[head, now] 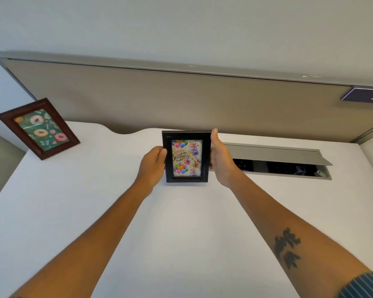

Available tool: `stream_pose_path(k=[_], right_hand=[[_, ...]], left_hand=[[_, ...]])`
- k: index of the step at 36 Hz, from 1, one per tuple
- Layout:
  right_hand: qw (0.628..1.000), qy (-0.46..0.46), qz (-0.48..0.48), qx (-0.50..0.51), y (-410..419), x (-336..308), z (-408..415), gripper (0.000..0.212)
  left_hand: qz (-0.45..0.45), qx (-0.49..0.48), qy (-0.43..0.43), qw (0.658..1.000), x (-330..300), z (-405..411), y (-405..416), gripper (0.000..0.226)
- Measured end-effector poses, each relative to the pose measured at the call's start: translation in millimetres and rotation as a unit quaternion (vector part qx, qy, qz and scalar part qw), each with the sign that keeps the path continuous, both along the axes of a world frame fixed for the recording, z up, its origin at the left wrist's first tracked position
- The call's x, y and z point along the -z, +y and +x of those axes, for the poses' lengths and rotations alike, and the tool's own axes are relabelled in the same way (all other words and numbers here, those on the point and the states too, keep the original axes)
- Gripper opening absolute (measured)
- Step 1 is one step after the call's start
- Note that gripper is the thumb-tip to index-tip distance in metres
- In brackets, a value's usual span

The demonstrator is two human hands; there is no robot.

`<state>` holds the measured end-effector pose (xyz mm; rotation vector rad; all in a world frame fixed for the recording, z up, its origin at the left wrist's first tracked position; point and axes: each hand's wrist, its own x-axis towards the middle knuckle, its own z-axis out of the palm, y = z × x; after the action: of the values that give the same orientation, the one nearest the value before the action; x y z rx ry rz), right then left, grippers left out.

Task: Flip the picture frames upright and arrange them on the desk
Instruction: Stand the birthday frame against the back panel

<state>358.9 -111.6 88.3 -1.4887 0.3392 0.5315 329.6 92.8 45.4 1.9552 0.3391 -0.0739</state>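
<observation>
A black picture frame [186, 156] with a "Happy Birthday" balloon picture stands upright near the middle of the white desk [95, 201]. My left hand [153, 166] grips its left edge. My right hand [221, 157] presses flat against its right edge, fingers extended upward. A brown wooden frame [38, 128] with a donut picture stands upright at the desk's far left corner, leaning back and apart from both hands.
A grey partition panel [181, 100] runs along the back of the desk. An open cable hatch [278, 161] with a raised grey lid lies just right of the black frame. A dark number plate [366, 94] hangs on the partition at the right.
</observation>
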Motion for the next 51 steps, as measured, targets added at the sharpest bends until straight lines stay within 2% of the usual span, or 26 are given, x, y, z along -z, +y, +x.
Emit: stream_pose_path(k=[6, 10, 16, 37, 41, 45, 51], right_hand=[[1.0, 0.014, 0.008, -0.013, 4.3, 6.8, 40.7, 0.089], [0.999, 0.048, 0.014, -0.009, 5.5, 12.2, 59.4, 0.104], [0.999, 0.045, 0.025, 0.002, 2.6, 25.3, 78.1, 0.098], [0.999, 0.034, 0.011, -0.03, 0.9, 35.2, 90.2, 0.079], [0.999, 0.008, -0.012, -0.049, -4.1, 33.6, 83.7, 0.085], [0.994, -0.015, -0.109, -0.019, -7.3, 31.5, 70.6, 0.076], [0.973, -0.142, -0.177, -0.035, -25.6, 44.3, 20.6, 0.072]], left_hand=[[0.007, 0.009, -0.002, 1.0, 9.2, 40.1, 7.3, 0.031], [0.007, 0.013, -0.008, 1.0, 13.5, 58.6, 8.6, 0.027], [0.013, 0.015, 0.003, 1.0, 18.5, 74.6, 6.6, 0.034], [-0.033, 0.0, 0.025, 0.999, 30.3, 80.3, 8.3, 0.034], [-0.014, -0.004, 0.015, 1.0, 26.7, 69.0, 5.9, 0.041], [0.034, -0.03, -0.002, 0.999, 23.9, 50.2, 8.4, 0.052], [0.09, -0.022, -0.017, 0.996, 25.1, 5.4, 12.9, 0.062]])
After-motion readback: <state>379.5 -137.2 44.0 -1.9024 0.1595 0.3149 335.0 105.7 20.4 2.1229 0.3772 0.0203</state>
